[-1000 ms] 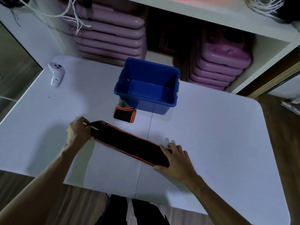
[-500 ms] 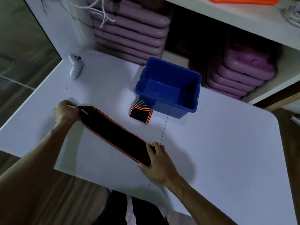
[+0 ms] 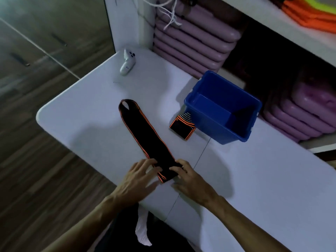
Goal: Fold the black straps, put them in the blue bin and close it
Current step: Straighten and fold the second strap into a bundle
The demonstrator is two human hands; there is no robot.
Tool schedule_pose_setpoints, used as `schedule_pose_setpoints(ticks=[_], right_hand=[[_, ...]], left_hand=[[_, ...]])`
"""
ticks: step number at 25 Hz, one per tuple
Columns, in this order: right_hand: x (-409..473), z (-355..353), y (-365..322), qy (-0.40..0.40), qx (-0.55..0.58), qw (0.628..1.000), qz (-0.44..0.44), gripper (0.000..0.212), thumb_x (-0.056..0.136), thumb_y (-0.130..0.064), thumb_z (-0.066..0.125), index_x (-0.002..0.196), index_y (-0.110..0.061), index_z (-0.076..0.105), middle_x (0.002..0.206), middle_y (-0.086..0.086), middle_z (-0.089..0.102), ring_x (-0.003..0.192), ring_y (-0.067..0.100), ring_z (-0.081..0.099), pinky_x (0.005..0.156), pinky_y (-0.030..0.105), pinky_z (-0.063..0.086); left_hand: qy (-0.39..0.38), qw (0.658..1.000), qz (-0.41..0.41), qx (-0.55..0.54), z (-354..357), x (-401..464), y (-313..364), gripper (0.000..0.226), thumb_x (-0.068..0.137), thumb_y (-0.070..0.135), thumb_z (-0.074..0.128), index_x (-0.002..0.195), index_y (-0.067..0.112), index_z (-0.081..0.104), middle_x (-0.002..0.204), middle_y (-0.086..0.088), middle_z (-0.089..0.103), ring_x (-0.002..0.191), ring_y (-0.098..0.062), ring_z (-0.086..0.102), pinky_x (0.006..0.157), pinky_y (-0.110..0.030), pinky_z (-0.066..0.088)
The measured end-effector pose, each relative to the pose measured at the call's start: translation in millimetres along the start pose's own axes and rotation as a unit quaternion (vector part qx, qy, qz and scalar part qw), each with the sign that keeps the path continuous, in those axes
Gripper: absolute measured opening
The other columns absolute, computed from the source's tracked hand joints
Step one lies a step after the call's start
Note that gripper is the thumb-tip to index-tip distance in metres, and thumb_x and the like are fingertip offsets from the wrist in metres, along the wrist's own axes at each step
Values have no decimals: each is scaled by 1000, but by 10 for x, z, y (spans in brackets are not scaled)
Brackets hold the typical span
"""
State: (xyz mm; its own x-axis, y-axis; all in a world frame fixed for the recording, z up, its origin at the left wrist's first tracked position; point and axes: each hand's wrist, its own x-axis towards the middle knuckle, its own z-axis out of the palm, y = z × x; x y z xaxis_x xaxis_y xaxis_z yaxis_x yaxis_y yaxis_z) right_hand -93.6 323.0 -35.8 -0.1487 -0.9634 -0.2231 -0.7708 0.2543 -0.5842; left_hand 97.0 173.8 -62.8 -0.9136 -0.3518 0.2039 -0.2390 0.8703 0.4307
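Pinching: my left hand [image 3: 135, 176] and right hand [image 3: 189, 177] both grip the black strap [image 3: 145, 135] at its near end.
Bin: blue bin [image 3: 229, 131] open.

Dim, bluish light; soft shadows, edges blurred, perhaps from motion.

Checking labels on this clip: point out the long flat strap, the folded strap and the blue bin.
long flat strap [image 3: 145, 135]: head view, middle of its black band.
folded strap [image 3: 182, 128]: head view, top face of the bundle.
blue bin [image 3: 214, 124]: head view, near outer wall.
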Motion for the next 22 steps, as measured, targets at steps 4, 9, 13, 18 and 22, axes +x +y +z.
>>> schedule_pose_setpoints(ticks=[4, 9, 13, 18, 22], right_hand=[[51, -41, 19, 0, -87, 992, -88, 49, 100, -44, 45, 136, -11, 53, 138, 8, 47, 117, 25, 56, 100, 28, 47], [85, 43, 61, 4, -82, 989, -126, 47, 102, -38, 44, 139, -10, 51, 130, 8, 58, 118, 21, 55, 101, 26, 44], [151, 107, 162, 95, -154, 964, -195, 44, 82, 3, 70, 125, -6, 65, 110, 14, 69, 92, 32, 62, 75, 40, 58], [153, 156, 120, 111, -194, 950, -216, 51, 85, -3, 69, 133, -17, 59, 112, 10, 64, 97, 31, 58, 67, 38, 53], [96, 175, 160, 110, -178, 955, -212, 53, 82, -4, 74, 132, -13, 60, 115, 11, 65, 105, 30, 59, 73, 37, 56]], left_hand=[[-31, 998, -15, 55, 208, -89, 226, 58, 78, 40, 73, 128, 21, 50, 133, -11, 55, 116, -26, 54, 92, -35, 49], [-5, 994, -70, 87, 185, -34, 311, 51, 75, 12, 70, 121, 18, 51, 120, -10, 61, 104, -28, 63, 83, -35, 55], [9, 992, -88, 94, 224, -108, 361, 33, 82, 21, 56, 114, 17, 52, 112, -6, 62, 100, -24, 63, 79, -35, 56], [1, 988, -132, 82, 305, -152, 374, 35, 75, 15, 75, 102, 12, 54, 108, -7, 61, 97, -25, 62, 72, -35, 56], [-1, 991, -121, 60, 194, -122, 360, 39, 77, 39, 74, 104, 18, 54, 128, -7, 52, 125, -26, 49, 94, -36, 49]])
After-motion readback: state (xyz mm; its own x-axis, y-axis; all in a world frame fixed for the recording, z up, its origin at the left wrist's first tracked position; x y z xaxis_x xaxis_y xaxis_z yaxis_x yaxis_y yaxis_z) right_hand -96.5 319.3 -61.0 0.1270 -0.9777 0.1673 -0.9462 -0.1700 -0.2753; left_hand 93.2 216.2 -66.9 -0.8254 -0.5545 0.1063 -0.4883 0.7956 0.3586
